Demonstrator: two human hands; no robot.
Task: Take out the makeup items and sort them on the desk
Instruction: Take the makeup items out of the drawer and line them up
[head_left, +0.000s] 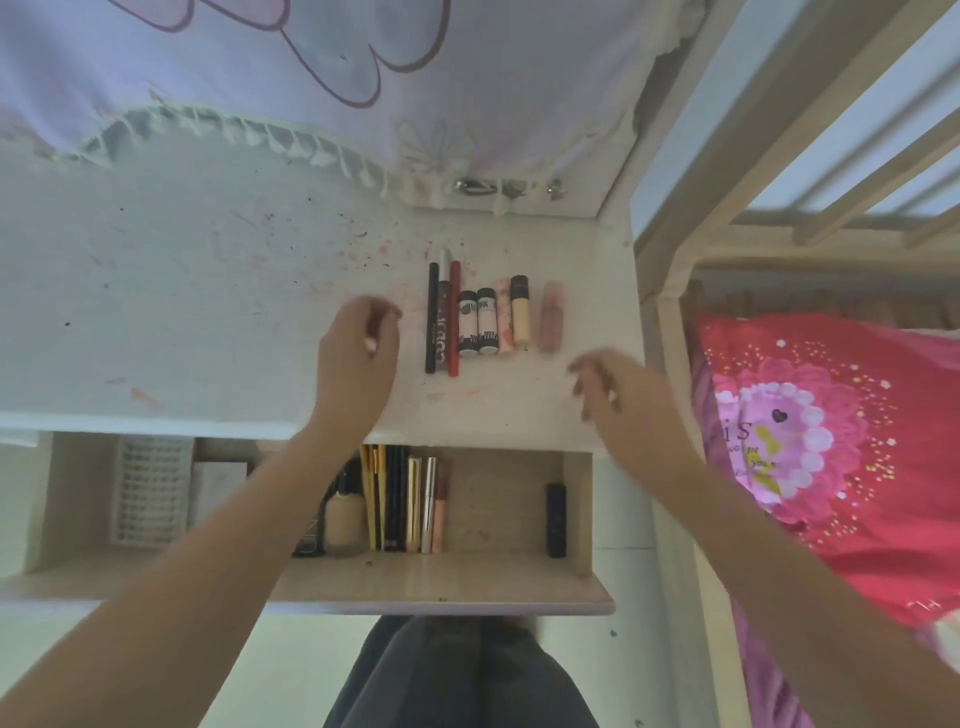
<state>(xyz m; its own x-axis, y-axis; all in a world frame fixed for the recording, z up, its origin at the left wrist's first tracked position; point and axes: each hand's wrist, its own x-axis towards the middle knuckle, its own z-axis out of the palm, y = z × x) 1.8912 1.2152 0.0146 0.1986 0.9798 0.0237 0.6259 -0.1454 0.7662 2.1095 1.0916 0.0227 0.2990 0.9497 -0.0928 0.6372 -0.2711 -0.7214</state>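
A row of makeup lies on the white desk: a black pencil, a dark tube, a red pencil, two black-and-white tubes, a pink stick, a beige concealer and, slightly apart, a pink gloss. My left hand hovers just left of the row, fingers loosely curled, holding nothing. My right hand hovers right of and below the row, fingers apart and empty. The open drawer below holds several pencils and tubes, a foundation bottle and a dark lipstick.
A white mesh basket and a pale box sit in the drawer's left part. A frilled curtain hangs behind the desk. A wooden bed frame with a red-pink pillow stands on the right. My dark-clothed knees are under the drawer.
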